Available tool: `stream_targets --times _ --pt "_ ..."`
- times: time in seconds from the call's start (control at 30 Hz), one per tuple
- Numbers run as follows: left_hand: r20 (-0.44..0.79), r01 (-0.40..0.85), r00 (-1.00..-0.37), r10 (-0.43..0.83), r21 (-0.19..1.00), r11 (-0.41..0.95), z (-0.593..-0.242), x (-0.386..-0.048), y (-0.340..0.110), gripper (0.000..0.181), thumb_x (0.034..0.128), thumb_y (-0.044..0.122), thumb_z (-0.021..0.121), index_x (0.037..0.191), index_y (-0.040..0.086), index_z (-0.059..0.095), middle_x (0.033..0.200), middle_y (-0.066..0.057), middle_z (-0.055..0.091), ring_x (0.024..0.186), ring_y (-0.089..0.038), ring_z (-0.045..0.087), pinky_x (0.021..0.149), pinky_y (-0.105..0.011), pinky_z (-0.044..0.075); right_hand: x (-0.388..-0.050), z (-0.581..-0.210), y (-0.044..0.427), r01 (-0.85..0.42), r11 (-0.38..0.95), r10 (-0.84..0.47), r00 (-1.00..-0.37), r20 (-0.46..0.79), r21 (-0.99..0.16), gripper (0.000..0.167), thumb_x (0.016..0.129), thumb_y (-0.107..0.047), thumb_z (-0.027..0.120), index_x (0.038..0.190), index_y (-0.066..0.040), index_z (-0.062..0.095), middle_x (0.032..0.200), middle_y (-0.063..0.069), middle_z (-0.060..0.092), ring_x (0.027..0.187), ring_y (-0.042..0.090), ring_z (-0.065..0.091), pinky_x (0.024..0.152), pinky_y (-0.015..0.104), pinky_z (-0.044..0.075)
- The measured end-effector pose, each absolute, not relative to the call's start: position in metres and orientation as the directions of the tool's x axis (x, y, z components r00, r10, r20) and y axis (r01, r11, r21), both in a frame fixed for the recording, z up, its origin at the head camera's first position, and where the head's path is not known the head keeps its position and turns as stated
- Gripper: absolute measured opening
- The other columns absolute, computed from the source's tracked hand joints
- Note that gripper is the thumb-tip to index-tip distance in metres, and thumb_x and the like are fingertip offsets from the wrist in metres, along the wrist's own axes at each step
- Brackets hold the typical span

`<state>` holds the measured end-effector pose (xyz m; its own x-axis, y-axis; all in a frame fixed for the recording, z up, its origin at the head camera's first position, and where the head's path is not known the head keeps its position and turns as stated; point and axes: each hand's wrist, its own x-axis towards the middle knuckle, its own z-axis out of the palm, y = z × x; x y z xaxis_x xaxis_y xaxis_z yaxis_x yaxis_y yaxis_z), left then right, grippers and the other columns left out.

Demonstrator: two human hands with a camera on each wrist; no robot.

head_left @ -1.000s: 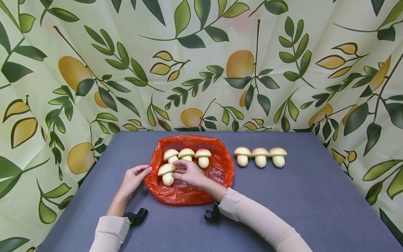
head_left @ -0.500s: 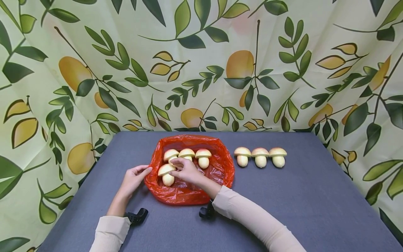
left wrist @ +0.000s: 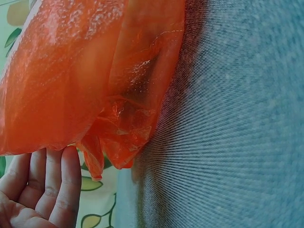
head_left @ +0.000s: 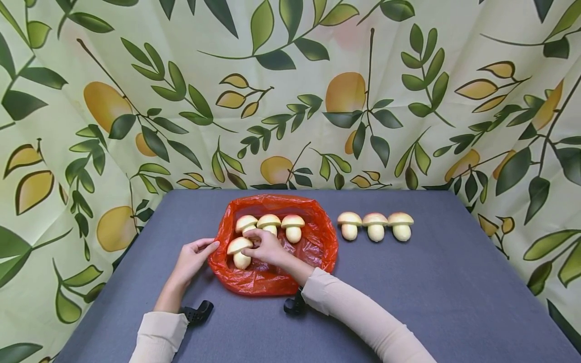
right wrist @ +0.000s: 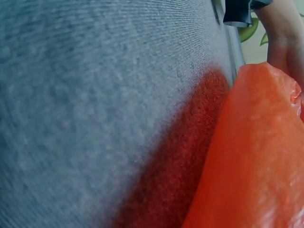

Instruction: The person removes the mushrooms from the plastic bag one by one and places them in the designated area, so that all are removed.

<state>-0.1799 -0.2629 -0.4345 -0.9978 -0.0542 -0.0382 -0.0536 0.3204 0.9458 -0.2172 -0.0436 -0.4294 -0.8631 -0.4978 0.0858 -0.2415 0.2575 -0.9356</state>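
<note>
A red plastic bag lies with its mouth spread wide on the table, several cream toy mushrooms inside. My left hand pinches the bag's left rim between thumb and fingers; the left wrist view shows the fingertips behind the bag's edge. Inside the bag, my right hand has thumb and fingers about the right side of the front-left mushroom. Its fingers partly cover the back-left mushroom. Two more mushrooms, a middle one and a right one, stand in the back row.
Three more mushrooms lie in a row right of the bag: one, another and a third. Black camera mounts sit on both wrists. A leaf-and-fruit patterned cloth hangs behind the grey table.
My right hand and forearm have shifted slightly left, bringing the thumb further over the front-left mushroom. That mushroom has moved a touch toward me. The left hand stays at the bag's rim.
</note>
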Motion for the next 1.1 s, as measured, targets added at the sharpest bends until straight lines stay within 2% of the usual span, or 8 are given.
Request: stream_targets --times 0.2,0.4,0.63,0.9,1.1 --pt "-0.03 -0.049 -0.998 -0.061 0.944 0.326 -0.434 -0.18 -0.263 0.04 0.094 0.018 0.062 0.119 -0.013 0.059 0.072 0.028 0.064 0.068 0.008 0.058 0.066 -0.013 0.048 -0.214 -0.432 -0.043 -0.229 0.277 -0.502 -0.862 0.062 -0.933 0.045 0.081 -0.004 0.072 0.121 0.011 0.057 0.121 0.027 0.063 0.115 0.038 0.062 0.097 0.039 0.051" --pt "-0.031 -0.047 -0.998 -0.054 0.942 0.332 -0.434 -0.179 -0.263 0.041 0.0942 0.019 0.061 0.12 -0.014 0.059 0.073 0.027 0.064 0.068 0.009 0.057 0.065 -0.013 0.048 -0.211 -0.439 -0.045 -0.197 0.326 -0.498 -0.867 0.01 -0.925 0.048 0.079 -0.007 0.075 0.121 0.007 0.059 0.116 0.024 0.066 0.109 0.035 0.064 0.09 0.033 0.054" --pt "-0.037 -0.052 -0.998 -0.05 0.94 0.336 -0.435 -0.18 -0.263 0.041 0.095 0.019 0.06 0.121 -0.013 0.058 0.072 0.029 0.063 0.067 0.008 0.056 0.065 -0.014 0.048 -0.211 -0.444 -0.048 -0.124 0.362 -0.473 -0.878 -0.068 -0.924 0.054 0.078 -0.013 0.078 0.126 0.002 0.059 0.119 0.021 0.066 0.11 0.031 0.064 0.09 0.03 0.052" --pt "-0.032 -0.05 -0.998 -0.06 0.943 0.329 -0.434 -0.18 -0.262 0.041 0.0944 0.018 0.061 0.12 -0.014 0.058 0.072 0.029 0.063 0.067 0.008 0.057 0.065 -0.014 0.048 -0.21 -0.442 -0.051 -0.197 0.418 -0.456 -0.89 -0.018 -0.887 0.054 0.076 -0.018 0.081 0.123 0.001 0.062 0.116 0.018 0.068 0.1 0.021 0.063 0.083 0.025 0.05" --pt "-0.038 -0.054 -0.998 -0.055 0.94 0.336 -0.436 -0.181 -0.262 0.04 0.0945 0.018 0.061 0.12 -0.013 0.059 0.071 0.028 0.063 0.066 0.008 0.056 0.064 -0.014 0.047 -0.209 -0.444 -0.052 -0.212 0.445 -0.439 -0.899 -0.005 -0.87 0.053 0.075 -0.02 0.082 0.12 0.001 0.063 0.115 0.017 0.069 0.101 0.022 0.064 0.083 0.024 0.049"
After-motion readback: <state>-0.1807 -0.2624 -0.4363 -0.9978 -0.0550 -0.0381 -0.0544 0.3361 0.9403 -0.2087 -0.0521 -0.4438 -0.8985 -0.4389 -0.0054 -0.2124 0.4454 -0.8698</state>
